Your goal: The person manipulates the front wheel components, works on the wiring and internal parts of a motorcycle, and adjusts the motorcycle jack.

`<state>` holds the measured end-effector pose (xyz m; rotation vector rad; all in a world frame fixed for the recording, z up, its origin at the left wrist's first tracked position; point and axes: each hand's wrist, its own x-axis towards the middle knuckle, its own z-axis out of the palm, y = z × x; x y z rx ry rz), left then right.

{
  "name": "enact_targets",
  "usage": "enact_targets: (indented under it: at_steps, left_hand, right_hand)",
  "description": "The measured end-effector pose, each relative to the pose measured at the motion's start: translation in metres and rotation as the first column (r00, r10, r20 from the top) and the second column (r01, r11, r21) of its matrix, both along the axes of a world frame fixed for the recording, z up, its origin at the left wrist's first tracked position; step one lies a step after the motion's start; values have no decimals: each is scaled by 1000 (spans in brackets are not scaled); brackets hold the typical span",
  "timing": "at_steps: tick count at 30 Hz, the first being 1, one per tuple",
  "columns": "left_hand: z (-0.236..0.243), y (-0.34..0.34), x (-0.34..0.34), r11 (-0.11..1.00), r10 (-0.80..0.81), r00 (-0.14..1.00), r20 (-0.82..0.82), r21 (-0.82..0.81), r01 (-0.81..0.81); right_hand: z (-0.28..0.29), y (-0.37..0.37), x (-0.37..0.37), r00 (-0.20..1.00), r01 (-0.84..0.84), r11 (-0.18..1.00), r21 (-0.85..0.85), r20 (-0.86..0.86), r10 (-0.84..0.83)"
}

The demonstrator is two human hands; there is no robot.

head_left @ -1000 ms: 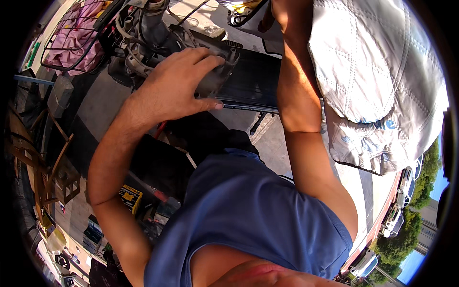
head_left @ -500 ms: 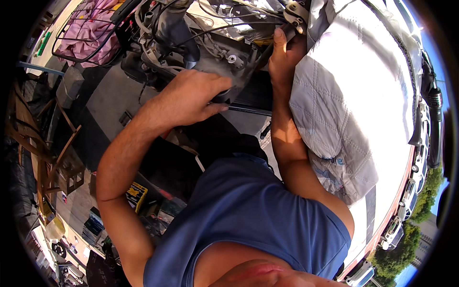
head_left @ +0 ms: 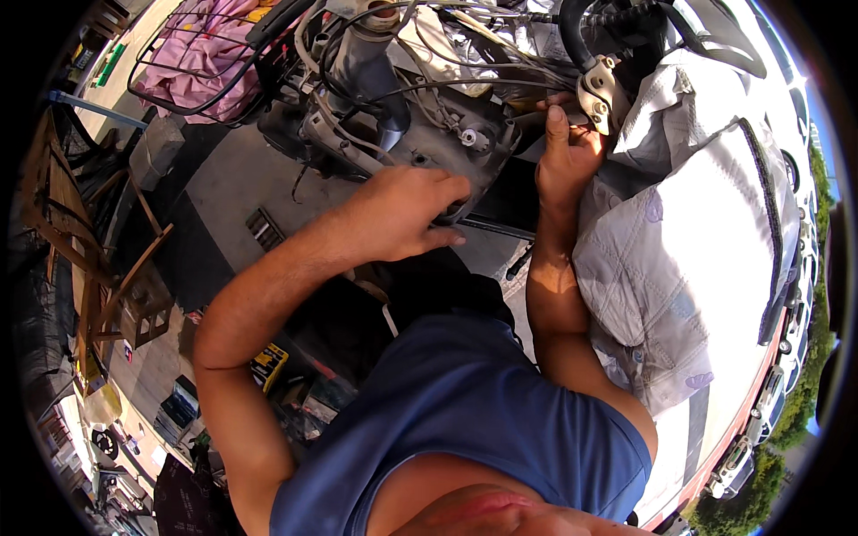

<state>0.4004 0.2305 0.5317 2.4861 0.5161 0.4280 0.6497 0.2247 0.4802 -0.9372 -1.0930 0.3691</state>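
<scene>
My left hand (head_left: 409, 210) is curled on the near corner of the grey metal panel (head_left: 478, 165) of a partly stripped scooter front, fingers gripping it. Above it rise a steering column (head_left: 362, 62) and a tangle of cables. My right hand (head_left: 570, 156), thumb up, has its fingers closed at the pale metal control fitting (head_left: 601, 94) below a black handlebar, partly hiding what it holds. A white quilted cover (head_left: 679, 259) hangs against my right forearm and over the right side of the scooter.
A black wire basket (head_left: 161, 80) with pink cloth sits upper left. A grey block (head_left: 156, 152), wooden chair frames (head_left: 89, 268) and a yellow-black box (head_left: 268, 366) lie along the left. Parked cars (head_left: 764, 402) and trees line the far right.
My right hand has come down into fuller view, now at the pale fitting, with handlebar and cover lower. My left hand has shifted down and right along the grey panel.
</scene>
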Motion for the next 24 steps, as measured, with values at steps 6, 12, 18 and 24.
enact_targets:
  at_steps: [6, 12, 18, 24]
  left_hand:
    - [82, 61, -19, 850, 303, 803, 514, 236, -472]
    - [132, 136, -17, 839, 522, 853, 6, 177, -515]
    - [117, 171, -24, 897, 422, 897, 129, 81, -434]
    - [113, 179, -45, 874, 484, 875, 6, -49, -483]
  right_hand:
    - [8, 6, -1, 997, -24, 999, 32, -68, 26]
    - [4, 17, 0, 987, -60, 998, 27, -146, 63]
    - [-3, 16, 1, 997, -17, 998, -59, -81, 12]
    - [-4, 17, 1, 997, -11, 996, -90, -76, 4]
